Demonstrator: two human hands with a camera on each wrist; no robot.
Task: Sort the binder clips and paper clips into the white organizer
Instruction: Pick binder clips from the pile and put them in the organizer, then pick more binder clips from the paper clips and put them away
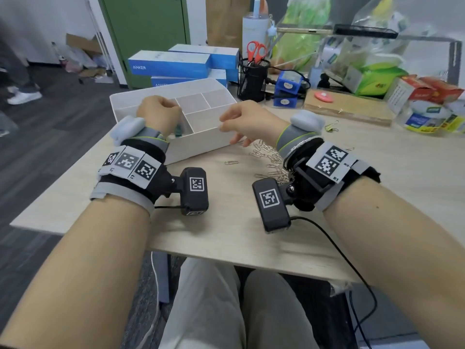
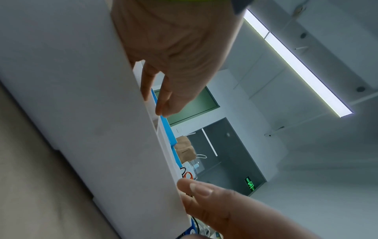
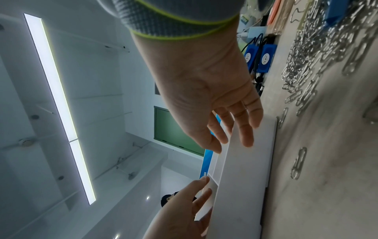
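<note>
The white organizer (image 1: 201, 142) stands on the table, with bare compartments at its right. My left hand (image 1: 158, 113) hangs over its left compartment, fingers (image 2: 162, 100) pointing down behind the front wall; what they hold is hidden. A teal binder clip (image 1: 178, 132) lies in that compartment under the hand. My right hand (image 1: 241, 122) holds the organizer's front right corner, thumb (image 2: 196, 187) on the rim and fingers (image 3: 247, 135) flat on the outer wall. A pile of silver paper clips (image 1: 269, 157) lies beneath my right wrist, one stray paper clip (image 1: 231, 162) to its left. A gold binder clip (image 1: 332, 125) sits farther right.
Blue boxes (image 1: 171, 64) are stacked behind the organizer. A black mesh cup with red scissors (image 1: 253, 81), small blue devices (image 1: 288, 89), a cork board (image 1: 347, 107) and packaged goods (image 1: 427, 102) crowd the back right. The table's front edge (image 1: 226, 258) is near my knees.
</note>
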